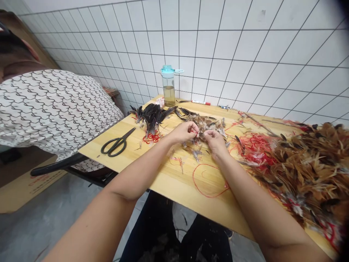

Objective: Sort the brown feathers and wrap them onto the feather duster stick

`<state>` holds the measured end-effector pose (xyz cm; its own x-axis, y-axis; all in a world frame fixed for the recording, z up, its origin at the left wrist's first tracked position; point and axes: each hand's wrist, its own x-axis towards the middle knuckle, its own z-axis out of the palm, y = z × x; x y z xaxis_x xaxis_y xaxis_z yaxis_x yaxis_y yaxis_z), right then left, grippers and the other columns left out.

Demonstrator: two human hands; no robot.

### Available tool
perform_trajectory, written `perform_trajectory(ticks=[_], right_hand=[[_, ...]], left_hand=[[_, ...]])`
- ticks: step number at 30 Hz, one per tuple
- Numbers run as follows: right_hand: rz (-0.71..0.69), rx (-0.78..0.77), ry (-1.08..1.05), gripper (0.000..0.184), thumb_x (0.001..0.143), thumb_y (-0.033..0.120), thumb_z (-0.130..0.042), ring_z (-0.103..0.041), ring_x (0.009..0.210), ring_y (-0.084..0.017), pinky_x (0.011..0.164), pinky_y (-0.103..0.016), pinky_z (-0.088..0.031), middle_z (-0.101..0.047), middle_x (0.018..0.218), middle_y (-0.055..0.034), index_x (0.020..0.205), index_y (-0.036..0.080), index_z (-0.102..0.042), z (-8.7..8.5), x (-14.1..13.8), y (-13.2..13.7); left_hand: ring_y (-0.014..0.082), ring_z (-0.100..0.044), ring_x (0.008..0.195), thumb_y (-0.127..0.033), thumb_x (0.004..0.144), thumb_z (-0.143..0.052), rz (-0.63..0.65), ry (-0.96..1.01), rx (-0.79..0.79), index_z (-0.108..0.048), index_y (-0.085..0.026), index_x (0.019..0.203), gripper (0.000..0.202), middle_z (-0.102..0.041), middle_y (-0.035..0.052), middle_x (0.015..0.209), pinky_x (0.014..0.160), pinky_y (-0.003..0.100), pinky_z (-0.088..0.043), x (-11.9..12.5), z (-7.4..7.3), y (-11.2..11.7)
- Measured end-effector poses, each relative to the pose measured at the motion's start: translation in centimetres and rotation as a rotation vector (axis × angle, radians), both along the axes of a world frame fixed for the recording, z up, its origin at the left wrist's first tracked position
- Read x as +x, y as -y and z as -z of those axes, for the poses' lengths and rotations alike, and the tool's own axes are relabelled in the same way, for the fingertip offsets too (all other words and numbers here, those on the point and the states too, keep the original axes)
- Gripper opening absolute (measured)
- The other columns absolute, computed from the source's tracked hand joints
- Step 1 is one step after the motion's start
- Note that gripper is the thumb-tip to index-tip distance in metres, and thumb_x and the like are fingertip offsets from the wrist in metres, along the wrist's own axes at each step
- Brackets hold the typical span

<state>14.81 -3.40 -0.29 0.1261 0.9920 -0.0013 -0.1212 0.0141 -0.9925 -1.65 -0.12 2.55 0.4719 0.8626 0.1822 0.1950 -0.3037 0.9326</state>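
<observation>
My left hand [184,132] and my right hand [215,141] meet over the middle of a wooden table [169,178]. Both are pinched closed on a small bunch of brown feathers [203,127] and a red thread [209,182] that loops down across the board toward me. A heap of dark feathers [152,114] lies just left of my left hand, with red thread under it. A large pile of brown feathers bound with red thread [300,167] fills the right side of the table.
Black scissors [117,143] lie near the table's left corner. A bottle with a teal lid [169,85] stands at the back by the tiled wall, with a red pen [201,102] beside it. Another person in a patterned shirt [54,105] sits at the left.
</observation>
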Motion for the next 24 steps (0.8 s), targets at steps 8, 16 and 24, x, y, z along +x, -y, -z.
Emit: perform_trajectory(ticks=[8,16,24], right_hand=[[0.098,0.236,0.521,0.006,0.069,0.023,-0.066,-0.054,0.069,-0.016,0.073,-0.033,-0.044,-0.063,0.075,-0.0018,0.073,0.02,-0.069,0.5,0.4,-0.7],[0.114,0.245,0.742,0.012,0.072,0.019,-0.064,-0.058,0.079,-0.021,0.081,-0.038,-0.045,-0.064,0.078,-0.0051,0.075,0.02,-0.075,-0.2,0.6,-0.3],[0.061,0.248,0.721,0.014,0.073,0.022,-0.065,-0.058,0.077,-0.02,0.079,-0.036,-0.045,-0.065,0.077,-0.0033,0.081,0.021,-0.076,0.2,0.6,-0.7]], left_hand=[[0.0079,-0.057,0.067,-0.003,0.072,-0.056,0.163,-0.04,0.097,-0.057,-0.013,0.087,0.018,-0.062,-0.0008,0.075,0.062,0.018,-0.043,0.2,0.4,0.4],[0.0109,-0.055,0.07,-0.006,0.076,-0.055,-0.037,-0.199,0.529,-0.061,-0.015,0.084,0.014,-0.063,0.0006,0.078,0.067,0.022,-0.043,1.1,0.8,0.9],[0.0153,-0.058,0.083,-0.001,0.077,-0.053,-0.038,-0.255,0.687,-0.061,-0.016,0.087,0.02,-0.064,0.0034,0.085,0.08,0.026,-0.044,0.8,1.3,0.2]])
